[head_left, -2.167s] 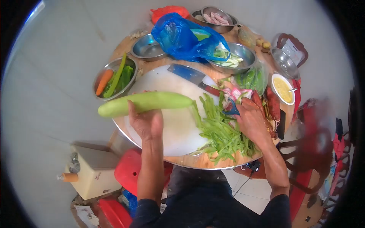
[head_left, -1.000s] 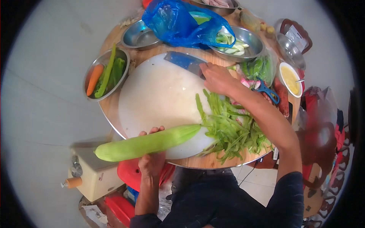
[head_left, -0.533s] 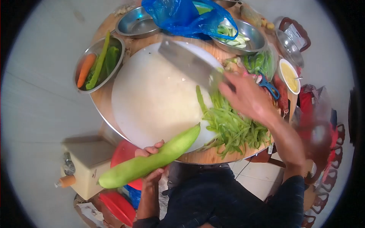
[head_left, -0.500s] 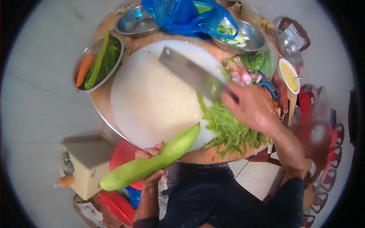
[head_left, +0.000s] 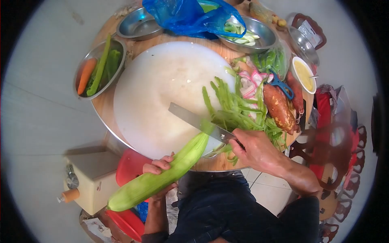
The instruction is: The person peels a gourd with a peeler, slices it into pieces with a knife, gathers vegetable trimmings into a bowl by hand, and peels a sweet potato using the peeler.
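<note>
My left hand (head_left: 159,167) is wrapped round a long, pale green gourd (head_left: 156,184), which slants up toward the near edge of the round white cutting board (head_left: 152,97). My right hand (head_left: 261,152) grips the handle of a cleaver (head_left: 186,115). The blade lies across the gourd's upper end, seemingly touching it; a bit of green shows on the blade there. Beside the cleaver, a heap of green peel strips (head_left: 227,107) spreads over the board's right side and onto the wooden table (head_left: 206,165).
A steel bowl (head_left: 115,75) at left holds a carrot and green vegetables. At the back are another steel bowl (head_left: 139,25), a blue plastic bag (head_left: 182,20) and a bowl of slices (head_left: 263,38). On the right lie sweet potatoes (head_left: 277,105), a blue-handled tool (head_left: 281,85) and a yellow-filled bowl (head_left: 304,75).
The cleaver has swung down from over the board's middle to the gourd's upper end. My right hand has moved nearer my body. The gourd stays in my left hand, shifted slightly.
</note>
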